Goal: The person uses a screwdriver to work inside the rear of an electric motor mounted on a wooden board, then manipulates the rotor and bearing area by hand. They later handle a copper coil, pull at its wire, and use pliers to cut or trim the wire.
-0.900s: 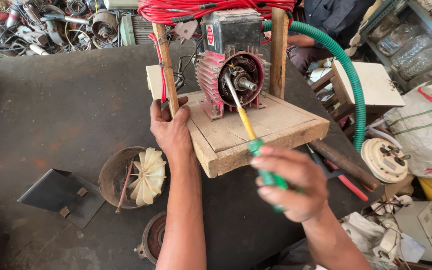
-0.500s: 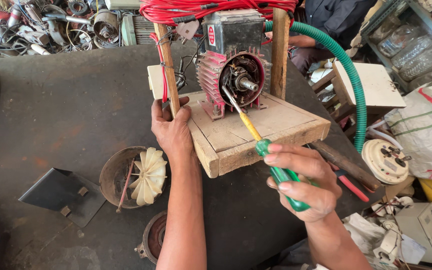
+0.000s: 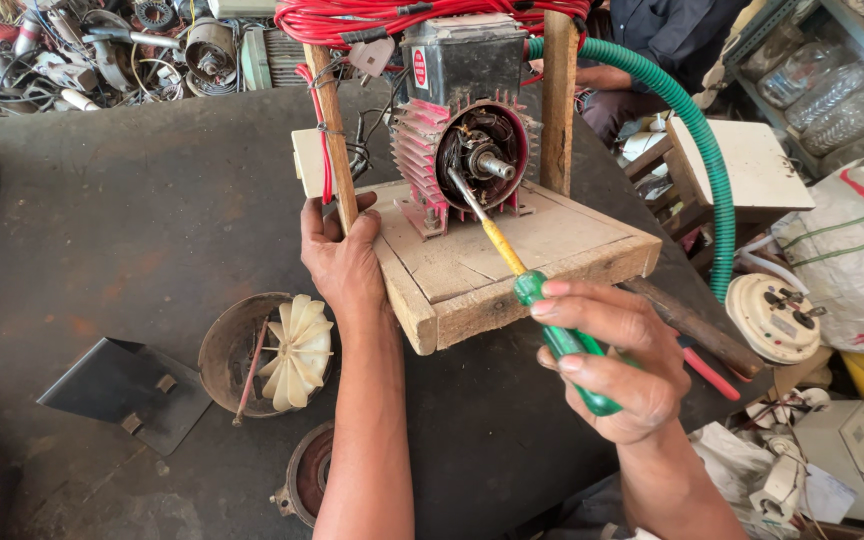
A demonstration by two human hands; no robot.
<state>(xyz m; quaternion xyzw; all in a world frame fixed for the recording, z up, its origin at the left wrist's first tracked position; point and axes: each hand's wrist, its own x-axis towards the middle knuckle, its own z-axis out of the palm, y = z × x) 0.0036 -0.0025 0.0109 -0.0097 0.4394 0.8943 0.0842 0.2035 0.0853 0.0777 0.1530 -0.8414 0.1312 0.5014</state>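
The right hand grips a green-handled, yellow-shafted screwdriver, its tip inside the open red finned motor; the left hand clasps the wooden base.

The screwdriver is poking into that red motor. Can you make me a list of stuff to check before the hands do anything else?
1. Screwdriver gripped firmly: ok, the right hand is wrapped around its green handle.
2. Tip placed inside the open end of the red motor: ok, the shaft reaches in beside the axle; what the tip touches, cannot tell.
3. Stand held steady: ok, the left hand grips the wooden post at the edge of the wooden board.
4. Fingers away from the tip: ok, both hands are outside the motor opening.
5. Motor power off: cannot tell, red wires run above it.
6. Loose parts kept apart: ok, the white fan lies on the dark table.
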